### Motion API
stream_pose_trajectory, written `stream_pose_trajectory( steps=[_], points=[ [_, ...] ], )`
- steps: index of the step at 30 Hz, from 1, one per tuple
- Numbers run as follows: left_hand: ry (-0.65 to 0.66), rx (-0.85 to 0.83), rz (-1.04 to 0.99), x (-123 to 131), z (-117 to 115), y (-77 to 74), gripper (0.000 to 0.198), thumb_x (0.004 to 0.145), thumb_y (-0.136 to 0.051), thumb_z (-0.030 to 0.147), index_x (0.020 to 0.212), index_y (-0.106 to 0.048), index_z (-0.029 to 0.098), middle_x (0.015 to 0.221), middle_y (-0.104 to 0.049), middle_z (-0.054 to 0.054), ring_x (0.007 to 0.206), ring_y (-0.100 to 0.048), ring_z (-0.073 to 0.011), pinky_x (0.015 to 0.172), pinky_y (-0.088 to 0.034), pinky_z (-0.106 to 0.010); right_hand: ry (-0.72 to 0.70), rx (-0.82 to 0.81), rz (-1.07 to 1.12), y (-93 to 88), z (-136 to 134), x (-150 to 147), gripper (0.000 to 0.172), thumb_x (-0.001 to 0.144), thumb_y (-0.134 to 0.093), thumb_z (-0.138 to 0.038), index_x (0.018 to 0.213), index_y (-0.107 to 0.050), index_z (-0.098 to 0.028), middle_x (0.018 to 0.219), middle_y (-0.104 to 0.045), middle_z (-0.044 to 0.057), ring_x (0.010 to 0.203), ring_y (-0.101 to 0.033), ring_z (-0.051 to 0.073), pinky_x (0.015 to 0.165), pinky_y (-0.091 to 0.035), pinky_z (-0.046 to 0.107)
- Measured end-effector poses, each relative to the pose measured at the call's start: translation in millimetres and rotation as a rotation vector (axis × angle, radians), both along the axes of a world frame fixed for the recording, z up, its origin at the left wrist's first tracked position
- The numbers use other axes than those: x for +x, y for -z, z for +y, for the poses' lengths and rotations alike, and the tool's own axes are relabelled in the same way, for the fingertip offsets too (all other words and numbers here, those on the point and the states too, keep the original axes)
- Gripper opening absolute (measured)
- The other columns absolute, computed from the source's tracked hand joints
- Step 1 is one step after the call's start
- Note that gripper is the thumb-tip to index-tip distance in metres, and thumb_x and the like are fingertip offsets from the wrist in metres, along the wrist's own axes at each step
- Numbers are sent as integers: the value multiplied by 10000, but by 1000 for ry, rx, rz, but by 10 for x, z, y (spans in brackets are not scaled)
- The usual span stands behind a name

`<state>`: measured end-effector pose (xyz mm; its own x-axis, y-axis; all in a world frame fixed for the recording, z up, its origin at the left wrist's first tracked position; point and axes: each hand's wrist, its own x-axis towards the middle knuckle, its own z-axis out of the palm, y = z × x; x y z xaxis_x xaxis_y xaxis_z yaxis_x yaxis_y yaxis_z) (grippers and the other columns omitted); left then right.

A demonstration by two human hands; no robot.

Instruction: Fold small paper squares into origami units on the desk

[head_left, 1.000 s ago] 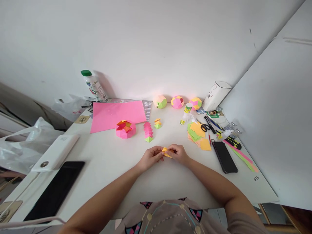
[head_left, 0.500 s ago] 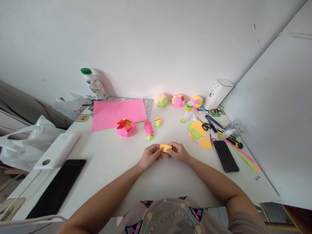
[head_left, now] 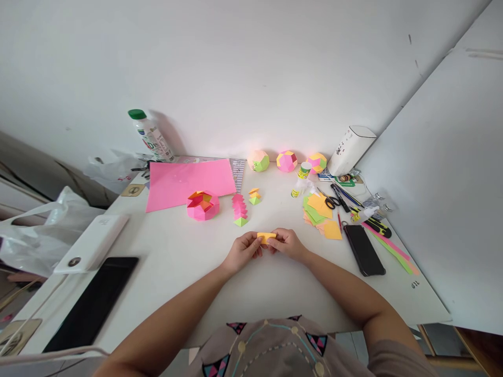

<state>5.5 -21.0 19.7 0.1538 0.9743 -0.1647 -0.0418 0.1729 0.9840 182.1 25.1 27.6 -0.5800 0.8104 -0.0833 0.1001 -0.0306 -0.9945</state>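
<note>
Between my two hands is a small folded piece of orange paper [head_left: 266,237]. My left hand [head_left: 244,250] pinches its left end, thumb on the near face. At the right end my right hand [head_left: 290,245] grips it in the same way, the other fingers curled behind. Beyond the hands lie a stack of folded pink pieces [head_left: 239,207] with a green one in front, and a smaller orange and green stack [head_left: 254,196]. A pink and orange paper ball with an open top [head_left: 203,206] sits to the left. Loose sticky notes [head_left: 314,213] are spread to the right.
Three finished-looking paper balls [head_left: 286,161] line the wall. Pink sheet [head_left: 188,180], bottle [head_left: 151,136], power bank [head_left: 96,241] and black tablet-like slab [head_left: 92,303] stand or lie left. Scissors [head_left: 332,201], glue bottle [head_left: 364,214], phone [head_left: 363,250] and white holder [head_left: 351,152] are right.
The orange paper has turned slightly, its top edge now nearly level. Both hands keep their hold in about the same spot. The view has shifted very little.
</note>
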Motion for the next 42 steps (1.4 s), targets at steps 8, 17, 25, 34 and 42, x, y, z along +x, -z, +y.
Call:
stream_pose_trajectory(
  steps=[8, 17, 25, 34, 42],
  points=[
    [-7, -6, -25, 8, -1, 6, 397, 781, -545, 515, 957, -534, 159, 723, -655, -31, 543, -551, -109, 518, -433, -243, 17, -7, -12, -5, 2, -3, 262, 780, -594, -415, 794, -610, -154, 609, -621, -5, 542, -588, 118, 558, -511, 261],
    [-4, 27, -1, 7, -11, -37, 431, 779, -541, 507, 1021, -499, 153, 705, -644, -30, 570, -566, -123, 525, -445, -255, 31, -7, -29, -6, -1, -5, 265, 786, -584, -418, 780, -605, -154, 605, -623, -4, 537, -590, 120, 554, -508, 259],
    [-3, 40, 30, 8, -18, -43, 413, 792, -531, 495, 1031, -492, 161, 688, -629, -18, 576, -570, -124, 531, -451, -256, 29, -11, -21, -4, 9, -8, 246, 795, -585, -395, 764, -599, -151, 592, -622, -4, 522, -585, 115, 541, -504, 251],
    [24, 10, 8, -2, -7, -14, 379, 791, -539, 489, 966, -504, 155, 747, -655, -41, 584, -566, -115, 534, -441, -244, 30, -21, -21, -8, 10, -9, 252, 783, -594, -402, 738, -583, -154, 593, -622, -2, 522, -582, 116, 539, -498, 251],
    [46, -3, -21, -16, -5, 1, 327, 806, -535, 469, 905, -505, 159, 735, -658, -35, 562, -555, -102, 536, -431, -235, 16, -18, -40, -65, 2, -6, 236, 788, -588, -384, 734, -574, -154, 608, -620, -2, 521, -573, 106, 526, -475, 235]
  ],
)
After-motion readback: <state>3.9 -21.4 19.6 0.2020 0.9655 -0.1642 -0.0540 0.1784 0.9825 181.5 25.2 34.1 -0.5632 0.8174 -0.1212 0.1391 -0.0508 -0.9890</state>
